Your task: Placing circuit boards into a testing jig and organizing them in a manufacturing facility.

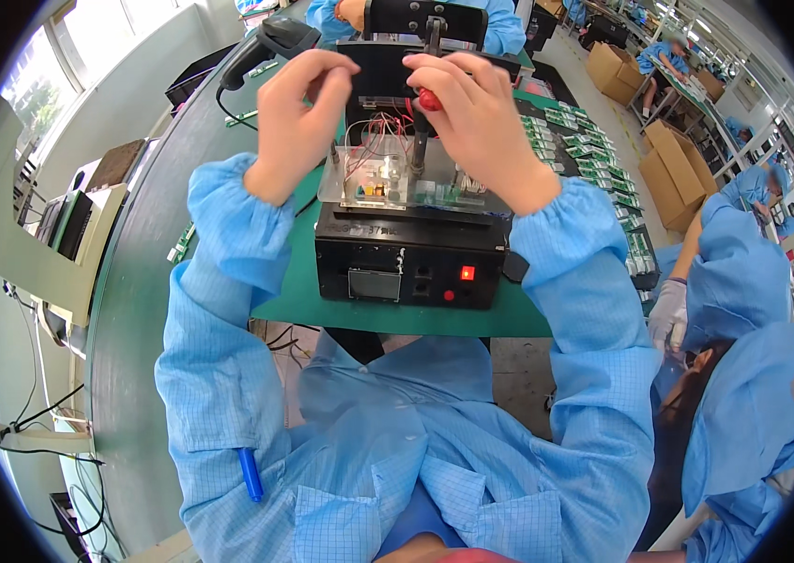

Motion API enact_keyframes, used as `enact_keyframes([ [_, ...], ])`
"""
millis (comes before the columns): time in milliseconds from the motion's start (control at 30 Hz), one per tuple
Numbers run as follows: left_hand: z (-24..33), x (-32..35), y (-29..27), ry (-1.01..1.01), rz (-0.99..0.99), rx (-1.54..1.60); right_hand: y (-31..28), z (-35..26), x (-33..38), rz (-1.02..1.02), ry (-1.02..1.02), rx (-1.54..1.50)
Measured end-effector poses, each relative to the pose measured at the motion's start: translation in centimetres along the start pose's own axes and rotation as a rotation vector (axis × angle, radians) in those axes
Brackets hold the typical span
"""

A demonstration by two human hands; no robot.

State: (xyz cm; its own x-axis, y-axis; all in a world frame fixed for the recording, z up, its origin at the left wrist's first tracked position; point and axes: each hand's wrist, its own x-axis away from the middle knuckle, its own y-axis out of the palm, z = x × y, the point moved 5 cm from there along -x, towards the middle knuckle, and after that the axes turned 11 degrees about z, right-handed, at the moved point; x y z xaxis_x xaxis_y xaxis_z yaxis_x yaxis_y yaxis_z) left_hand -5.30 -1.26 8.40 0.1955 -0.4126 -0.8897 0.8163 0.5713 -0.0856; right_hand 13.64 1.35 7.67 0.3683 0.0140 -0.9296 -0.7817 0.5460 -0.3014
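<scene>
My left hand [301,117] is raised at the left edge of an upright black panel [380,70]. Its thumb and fingers are bent toward each other; anything between them is hidden. Across from it, my right hand [477,122] closes around a red-knobbed lever [429,99], the knob showing under the fingers. Both hands are above a black test fixture [341,246], which has a small grey screen [374,284], a lit red switch [467,273] and a red button. On top sits a clear plastic plate [374,192] with thin red and white wires behind it.
A barcode scanner [270,49] stands at the back left of the green table [139,281]. Rows of green circuit boards [603,169] lie to the right. A co-worker's gloved hand [669,314] is at the right, another person across the table. Cardboard boxes [677,176] stand beyond.
</scene>
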Motion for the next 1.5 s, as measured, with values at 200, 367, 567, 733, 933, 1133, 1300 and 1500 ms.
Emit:
enact_keyframes([
  [200,0.9,1.9,3.3,0.085,-0.251,-0.014,-2.2,-0.1,0.6,-0.001,0.112,-0.152],
  [367,0.2,3.8,6.4,0.266,-0.6,-0.068,-3.8,2.8,4.8,-0.13,0.483,-0.143],
  [567,-0.8,5.5,9.8,0.168,-0.903,-0.248,-2.7,4.2,8.3,-0.295,0.586,-0.189],
  [733,-1.9,6.1,10.7,0.135,-0.939,-0.201,-1.9,4.2,9.1,-0.425,0.572,-0.223],
  [933,-1.9,6.1,10.7,0.123,-0.98,-0.262,-1.8,4.6,9.5,-0.393,0.591,-0.206],
  [1133,-2.2,6.2,10.6,0.169,-0.973,-0.232,-1.9,4.7,9.5,-0.406,0.614,-0.231],
  [1300,-1.9,5.9,10.6,0.203,-1.036,-0.277,-1.1,5.3,10.2,-0.451,0.652,-0.254],
  [1500,-2.2,5.8,11.2,0.127,-1.146,-0.298,-0.5,5.4,9.9,-0.481,0.596,-0.255],
])
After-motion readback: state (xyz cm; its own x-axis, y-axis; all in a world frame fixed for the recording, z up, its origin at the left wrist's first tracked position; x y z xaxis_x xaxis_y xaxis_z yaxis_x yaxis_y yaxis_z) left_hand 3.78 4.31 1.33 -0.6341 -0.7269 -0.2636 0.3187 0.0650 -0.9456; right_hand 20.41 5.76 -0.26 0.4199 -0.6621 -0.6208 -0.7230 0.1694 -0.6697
